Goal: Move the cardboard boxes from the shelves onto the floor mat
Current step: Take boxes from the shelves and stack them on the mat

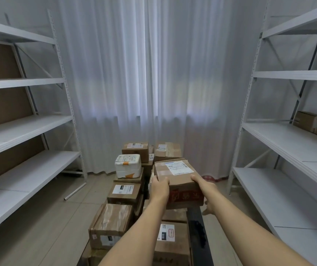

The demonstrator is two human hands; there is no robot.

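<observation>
- I hold a cardboard box (178, 181) between both hands, out in front of me over the pile on the floor.
- My left hand (159, 186) grips its near left corner, fingers curled over the top edge.
- My right hand (205, 192) clasps its right side, fingers on the top edge and the thumb low beside the near face.
- The box top carries a white shipping label (178, 167) with a barcode; its print is too small to read. The near face bears large red characters, which I cannot make out.
- Under and around it lie more parcels in two rows running away from me: near left, a taped brown box (110, 225); beyond it a box with a white label (124, 191); then a white foam box (128, 165) with orange tape, sitting on another carton.
- Near right, below my arms, a box with a white and black sticker (170, 240) lies touching a black mat (197, 231).
- At the far end two labelled boxes (135, 150) stand before the white curtain (153, 73).
- White metal shelving lines the left side (25, 131) and the right side (288, 143); one long brown carton (315, 124) lies on a right-hand shelf.
</observation>
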